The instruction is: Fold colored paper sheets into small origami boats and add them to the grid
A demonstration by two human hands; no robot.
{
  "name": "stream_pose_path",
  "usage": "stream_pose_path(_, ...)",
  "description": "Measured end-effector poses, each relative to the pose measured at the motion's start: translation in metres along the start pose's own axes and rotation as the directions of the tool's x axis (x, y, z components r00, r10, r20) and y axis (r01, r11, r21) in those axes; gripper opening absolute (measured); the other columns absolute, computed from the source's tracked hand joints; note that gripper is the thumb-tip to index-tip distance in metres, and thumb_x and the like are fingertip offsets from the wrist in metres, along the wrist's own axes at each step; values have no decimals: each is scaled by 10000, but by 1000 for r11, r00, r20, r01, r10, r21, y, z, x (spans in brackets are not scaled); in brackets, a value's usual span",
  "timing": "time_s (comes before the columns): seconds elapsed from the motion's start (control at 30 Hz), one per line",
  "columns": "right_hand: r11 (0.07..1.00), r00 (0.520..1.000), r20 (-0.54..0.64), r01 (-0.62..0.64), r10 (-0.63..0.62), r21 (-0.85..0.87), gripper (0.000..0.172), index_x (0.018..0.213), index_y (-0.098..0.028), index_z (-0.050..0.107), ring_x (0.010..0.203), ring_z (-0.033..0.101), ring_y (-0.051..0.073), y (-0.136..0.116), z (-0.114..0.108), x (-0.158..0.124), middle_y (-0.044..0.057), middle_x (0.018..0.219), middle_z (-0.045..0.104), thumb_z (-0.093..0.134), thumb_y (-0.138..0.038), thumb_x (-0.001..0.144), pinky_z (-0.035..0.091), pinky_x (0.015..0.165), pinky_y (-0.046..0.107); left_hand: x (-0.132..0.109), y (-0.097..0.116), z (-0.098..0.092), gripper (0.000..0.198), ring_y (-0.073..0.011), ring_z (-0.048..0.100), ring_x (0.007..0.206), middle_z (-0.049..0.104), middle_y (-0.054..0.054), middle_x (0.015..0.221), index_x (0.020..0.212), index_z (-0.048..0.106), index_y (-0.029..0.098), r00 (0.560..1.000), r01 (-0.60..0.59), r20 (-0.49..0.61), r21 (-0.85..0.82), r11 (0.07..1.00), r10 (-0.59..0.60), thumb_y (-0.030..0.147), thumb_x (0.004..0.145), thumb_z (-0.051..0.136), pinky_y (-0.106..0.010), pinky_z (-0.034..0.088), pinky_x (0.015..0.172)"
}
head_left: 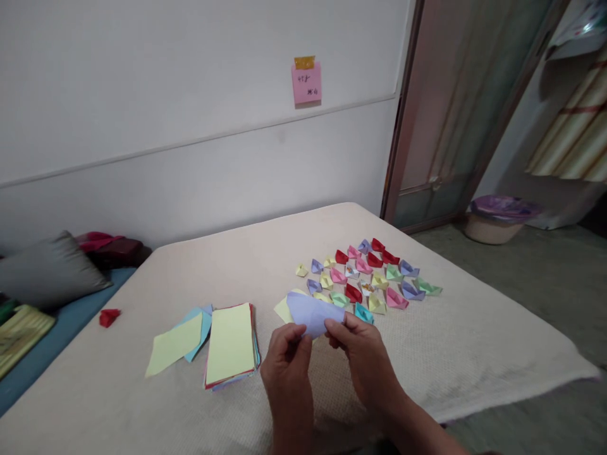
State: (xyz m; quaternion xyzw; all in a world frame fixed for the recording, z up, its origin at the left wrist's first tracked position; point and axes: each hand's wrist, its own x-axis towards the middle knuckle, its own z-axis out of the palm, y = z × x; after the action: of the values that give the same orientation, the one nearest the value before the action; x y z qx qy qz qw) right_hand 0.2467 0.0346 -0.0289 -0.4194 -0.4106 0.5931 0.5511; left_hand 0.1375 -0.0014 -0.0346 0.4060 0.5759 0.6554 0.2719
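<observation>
A sheet of lavender paper, bent over in a curve, is held up between both hands. My left hand pinches its lower left edge between thumb and fingers. At the right end of the sheet, my right hand grips it, thumb on the near side. Behind the sheet lies a pale yellow paper, partly hidden. Just beyond the hands, several small folded paper boats in red, pink, yellow, green, blue and white stand in rough rows.
Left of my hands is a stack of coloured paper, yellow on top. Beside it lie a loose yellow sheet and a blue sheet. A red folded paper rests near the left edge of the cloth-covered surface.
</observation>
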Motion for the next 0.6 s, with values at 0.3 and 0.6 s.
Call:
stream_pose_path(0.3, 999, 999, 28, 45, -45, -8, 202, 626, -193, 501, 559, 436, 120, 0, -5, 4, -57, 542, 496, 648, -249, 753, 347, 562, 247, 3, 12, 8, 692, -165, 644, 733, 687, -28, 792, 1258, 403, 156, 969, 245, 92, -334, 910, -227, 127, 633, 700, -264, 484, 674)
stream_pose_path(0.6, 997, 988, 137, 71, -66, -37, 214, 859, -211, 528, 562, 482, 113, -7, -4, 6, -59, 622, 545, 660, -181, 693, 381, 524, 221, 3, 24, 7, 391, -168, 630, 732, 719, -51, 824, 1038, 573, 133, 945, 317, 190, -330, 889, -266, 101, 655, 645, -230, 450, 607)
